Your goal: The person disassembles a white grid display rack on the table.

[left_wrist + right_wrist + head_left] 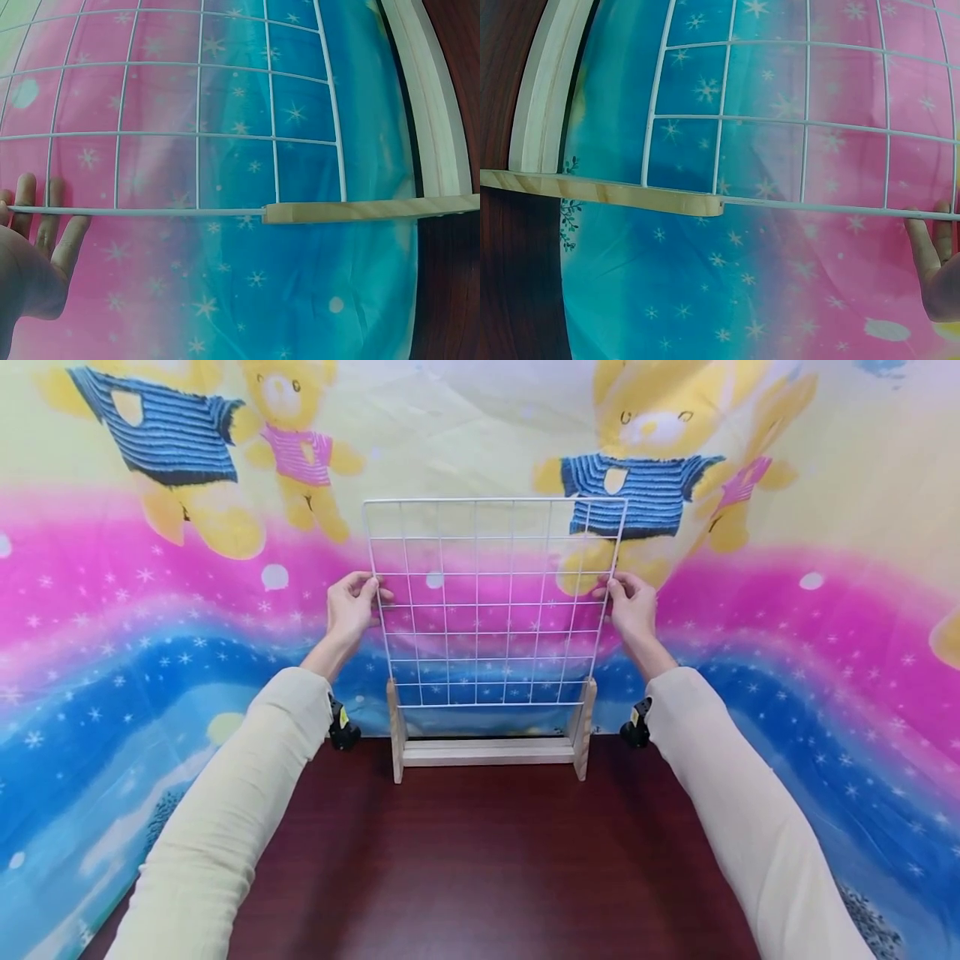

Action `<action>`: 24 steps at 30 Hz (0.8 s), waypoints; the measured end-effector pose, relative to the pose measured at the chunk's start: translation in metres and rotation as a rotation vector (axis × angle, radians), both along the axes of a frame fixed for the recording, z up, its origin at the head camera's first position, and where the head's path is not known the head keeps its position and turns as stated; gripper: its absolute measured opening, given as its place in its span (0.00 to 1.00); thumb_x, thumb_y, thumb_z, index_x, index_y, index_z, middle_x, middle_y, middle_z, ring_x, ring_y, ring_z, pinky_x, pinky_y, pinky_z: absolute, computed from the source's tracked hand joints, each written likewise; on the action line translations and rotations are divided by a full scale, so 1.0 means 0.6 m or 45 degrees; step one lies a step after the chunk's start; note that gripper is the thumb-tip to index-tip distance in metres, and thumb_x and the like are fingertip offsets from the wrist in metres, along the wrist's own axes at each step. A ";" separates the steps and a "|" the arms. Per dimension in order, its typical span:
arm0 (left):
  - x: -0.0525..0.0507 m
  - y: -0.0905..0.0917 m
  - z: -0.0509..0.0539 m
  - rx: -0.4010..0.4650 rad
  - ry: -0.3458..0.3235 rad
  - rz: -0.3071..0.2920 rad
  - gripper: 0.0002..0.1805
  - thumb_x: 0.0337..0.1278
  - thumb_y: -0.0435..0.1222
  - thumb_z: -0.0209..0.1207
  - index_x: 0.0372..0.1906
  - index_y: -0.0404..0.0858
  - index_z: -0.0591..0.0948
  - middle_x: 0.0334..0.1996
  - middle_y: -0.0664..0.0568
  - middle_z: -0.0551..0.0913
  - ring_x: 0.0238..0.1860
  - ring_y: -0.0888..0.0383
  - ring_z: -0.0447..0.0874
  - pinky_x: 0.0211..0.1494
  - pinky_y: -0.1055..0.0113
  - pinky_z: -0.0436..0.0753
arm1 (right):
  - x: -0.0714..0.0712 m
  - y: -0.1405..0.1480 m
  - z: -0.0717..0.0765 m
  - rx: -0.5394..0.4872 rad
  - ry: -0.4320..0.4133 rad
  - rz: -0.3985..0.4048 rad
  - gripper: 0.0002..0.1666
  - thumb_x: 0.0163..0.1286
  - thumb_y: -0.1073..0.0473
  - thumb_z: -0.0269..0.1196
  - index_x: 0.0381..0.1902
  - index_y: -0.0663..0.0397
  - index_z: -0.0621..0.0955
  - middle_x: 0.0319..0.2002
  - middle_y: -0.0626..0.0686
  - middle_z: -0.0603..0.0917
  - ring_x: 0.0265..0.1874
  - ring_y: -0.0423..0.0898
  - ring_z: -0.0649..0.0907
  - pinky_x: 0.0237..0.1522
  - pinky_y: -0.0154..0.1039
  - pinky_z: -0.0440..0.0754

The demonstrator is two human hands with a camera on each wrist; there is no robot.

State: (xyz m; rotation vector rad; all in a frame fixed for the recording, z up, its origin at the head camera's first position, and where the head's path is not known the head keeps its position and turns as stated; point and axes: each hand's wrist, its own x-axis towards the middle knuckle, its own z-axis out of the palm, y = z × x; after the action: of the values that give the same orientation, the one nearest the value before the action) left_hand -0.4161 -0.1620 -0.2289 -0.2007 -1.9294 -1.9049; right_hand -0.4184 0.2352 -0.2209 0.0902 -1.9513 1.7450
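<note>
The white grid (476,605) stands up in the middle of the frame in the head view. Its low end is between the two posts of a wooden stand (491,752). The stand sits on a dark red tabletop (487,860).

The left hand (349,608) is left of the middle, on the grid's left side wire. Its grip is almost closed, with the thumb and fingers pinching that wire. The right hand (634,612) is across from it, right of the middle, and its grip pinches the right side wire the same way.

Only the head view shows both hands and the whole grid, top edge too. It also shows the pale sleeves (202,827) and the bears (645,493) on the bright cloth (150,585) behind.

The left wrist view looks close from the side. At its lower left, some fingers (69,244) are spread out past the wire. Near the middle, the side wire meets the tip of the left post (352,211).

The right wrist view shows the right post (630,196) at middle left, with its tip meeting the other side wire. Leaves (569,225) on the cloth are plain there. The right hand is partly cut off at the right edge.
</note>
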 end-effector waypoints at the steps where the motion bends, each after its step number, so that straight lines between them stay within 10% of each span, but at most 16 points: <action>1: 0.000 0.000 0.001 -0.001 -0.002 0.004 0.14 0.71 0.39 0.51 0.52 0.36 0.80 0.35 0.46 0.86 0.41 0.50 0.85 0.44 0.52 0.84 | -0.001 0.000 0.001 -0.001 -0.004 -0.001 0.18 0.76 0.57 0.52 0.55 0.60 0.80 0.40 0.56 0.84 0.42 0.52 0.83 0.31 0.33 0.83; 24: 0.004 0.002 0.027 -0.043 -0.030 0.060 0.13 0.72 0.38 0.50 0.51 0.36 0.80 0.37 0.45 0.87 0.43 0.50 0.86 0.34 0.60 0.85 | 0.002 -0.004 0.028 0.020 -0.013 -0.023 0.17 0.76 0.57 0.52 0.53 0.59 0.81 0.37 0.55 0.86 0.40 0.50 0.84 0.25 0.32 0.79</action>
State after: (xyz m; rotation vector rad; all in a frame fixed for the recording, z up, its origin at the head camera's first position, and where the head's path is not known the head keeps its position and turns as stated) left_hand -0.4135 -0.1609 -0.2127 -0.1421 -1.9652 -1.8532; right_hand -0.4172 0.2326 -0.2043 0.0689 -1.9671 1.7224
